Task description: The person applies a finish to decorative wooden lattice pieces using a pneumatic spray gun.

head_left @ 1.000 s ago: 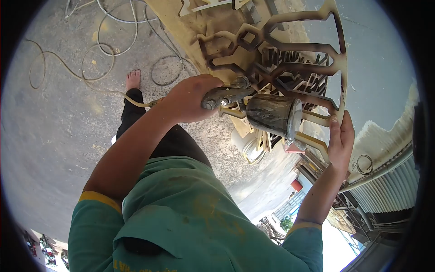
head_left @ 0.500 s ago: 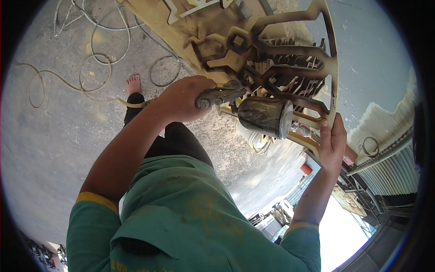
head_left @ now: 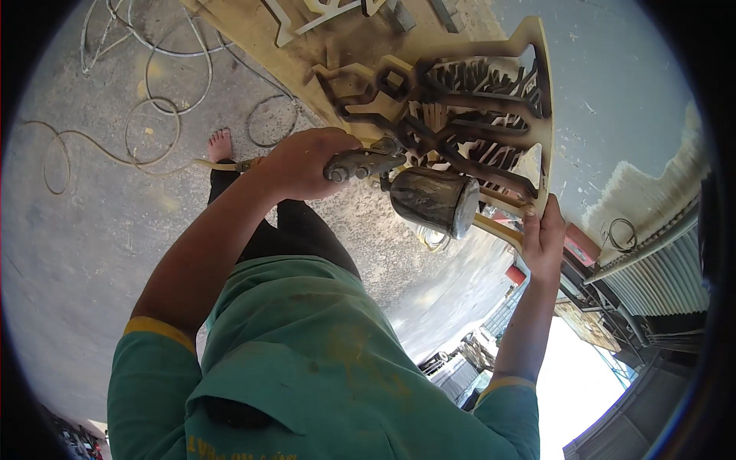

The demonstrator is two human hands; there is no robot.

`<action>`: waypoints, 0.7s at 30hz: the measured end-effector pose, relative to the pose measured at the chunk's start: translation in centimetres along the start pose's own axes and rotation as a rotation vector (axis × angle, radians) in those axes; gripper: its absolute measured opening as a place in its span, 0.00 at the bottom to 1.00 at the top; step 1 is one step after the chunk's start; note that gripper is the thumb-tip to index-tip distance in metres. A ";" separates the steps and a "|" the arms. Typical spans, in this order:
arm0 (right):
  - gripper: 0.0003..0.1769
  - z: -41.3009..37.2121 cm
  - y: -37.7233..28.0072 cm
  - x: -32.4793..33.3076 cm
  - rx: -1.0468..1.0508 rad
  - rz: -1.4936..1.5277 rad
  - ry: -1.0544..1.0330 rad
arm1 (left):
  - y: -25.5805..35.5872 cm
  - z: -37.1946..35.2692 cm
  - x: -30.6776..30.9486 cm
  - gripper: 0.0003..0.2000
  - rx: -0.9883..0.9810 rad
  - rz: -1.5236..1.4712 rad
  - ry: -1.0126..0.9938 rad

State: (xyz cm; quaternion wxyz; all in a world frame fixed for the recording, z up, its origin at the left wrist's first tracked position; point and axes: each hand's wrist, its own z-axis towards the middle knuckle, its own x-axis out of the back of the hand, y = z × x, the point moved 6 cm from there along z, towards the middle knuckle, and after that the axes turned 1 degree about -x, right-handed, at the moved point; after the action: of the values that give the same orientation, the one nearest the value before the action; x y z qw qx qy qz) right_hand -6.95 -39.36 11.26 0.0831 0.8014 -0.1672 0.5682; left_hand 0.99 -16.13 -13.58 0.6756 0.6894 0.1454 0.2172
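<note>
My left hand (head_left: 310, 165) is wrapped round the handle of a spray gun (head_left: 364, 162), whose dark, paint-stained cup (head_left: 431, 201) sits toward the right. From behind this hand a hose (head_left: 195, 162) trails off to the left. A flat cut-out metal panel (head_left: 543, 115) with yellowish edges and dark patches is tilted in front of the gun. At its lower right corner, my right hand (head_left: 544, 234) grips the edge, thumb on the near face. Part of the panel is hidden behind the cup.
Behind the panel lies a yellowish board (head_left: 307, 65) with another cut-out piece (head_left: 310, 19) on it. Loops of hose (head_left: 180, 54) spread over the concrete floor at upper left. A red object (head_left: 581, 245) and corrugated metal (head_left: 652, 264) are at right.
The panel, the spray gun and my right hand have shifted a little left in view. The panel's top edge has come lower and its tilt differs slightly. Both grips are unchanged.
</note>
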 end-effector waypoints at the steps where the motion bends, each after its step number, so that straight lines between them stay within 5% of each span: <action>1: 0.15 -0.3 0.6 -0.4 0.003 -0.035 0.004 | -0.2 0.0 -0.1 0.26 -0.006 -0.018 -0.009; 3: 0.20 -1.1 3.3 -1.4 0.015 -0.096 0.001 | -0.3 0.0 -0.2 0.26 -0.044 -0.041 -0.009; 6: 0.16 -2.9 6.9 -3.6 -0.066 0.006 0.026 | -0.8 -0.3 -0.5 0.26 -0.108 -0.076 -0.002; 12: 0.18 -3.9 7.0 -5.7 -0.096 0.280 0.187 | -1.5 -1.5 -0.8 0.25 -0.083 -0.152 -0.039; 21: 0.25 -8.4 11.7 0.5 -0.154 0.477 0.408 | 6.1 -4.5 4.0 0.27 -0.190 -0.138 -0.046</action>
State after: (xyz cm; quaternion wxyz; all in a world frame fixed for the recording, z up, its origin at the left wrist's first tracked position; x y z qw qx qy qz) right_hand -18.42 -47.58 13.94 0.0397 0.6006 -0.3726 0.7063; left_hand 1.65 -10.55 -7.18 0.7545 0.6153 0.1556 0.1671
